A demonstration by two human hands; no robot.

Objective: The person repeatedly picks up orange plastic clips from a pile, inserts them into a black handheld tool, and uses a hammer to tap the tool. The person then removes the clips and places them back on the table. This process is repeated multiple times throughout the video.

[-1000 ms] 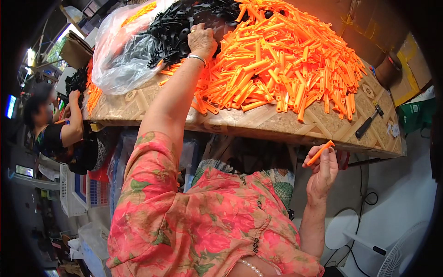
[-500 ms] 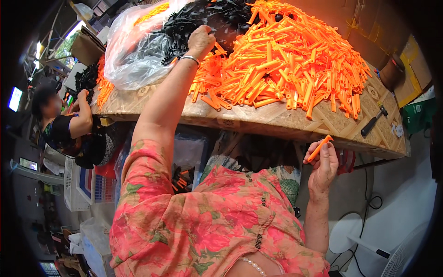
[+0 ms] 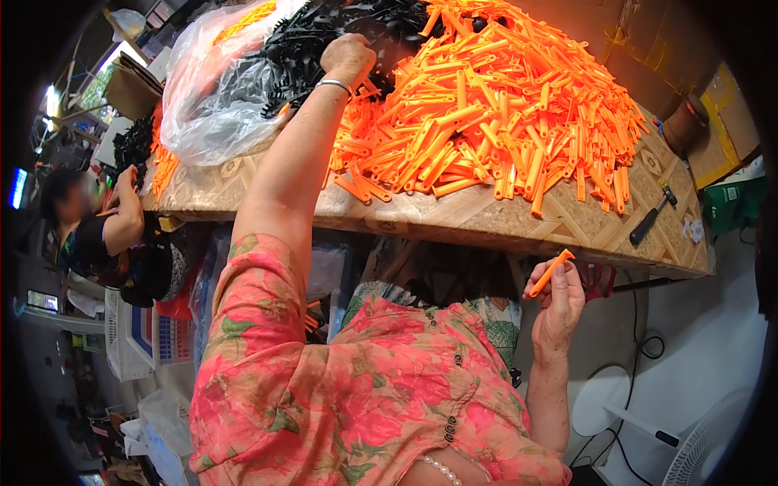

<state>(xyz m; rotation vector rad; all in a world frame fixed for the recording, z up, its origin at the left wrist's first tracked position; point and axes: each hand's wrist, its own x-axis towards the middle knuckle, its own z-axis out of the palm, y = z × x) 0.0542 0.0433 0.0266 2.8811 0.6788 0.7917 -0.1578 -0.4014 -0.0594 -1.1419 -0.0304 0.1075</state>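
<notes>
My left hand (image 3: 349, 61) reaches far across the table to the edge of a heap of black toothed plastic pieces (image 3: 301, 50). Its fingers are curled down, and whatever they hold is hidden behind the knuckles. In front of the table edge, my right hand (image 3: 558, 301) pinches an orange plastic handle (image 3: 549, 274), tilted with its upper end to the right. A large pile of similar orange handles (image 3: 506, 121) spreads over the table to the right of my left hand.
A clear plastic bag (image 3: 203, 121) slumps left of the black heap. On the table's (image 3: 454, 215) right end lies a hammer (image 3: 653, 215). A white fan (image 3: 713, 441) stands at lower right. Another person (image 3: 109, 231) sits at far left beside stacked plastic baskets (image 3: 134, 332).
My left hand stays at the black heap, its fingers now more tucked out of sight. The right hand still pinches the orange handle, held almost unchanged. The whole view has shifted slightly.
</notes>
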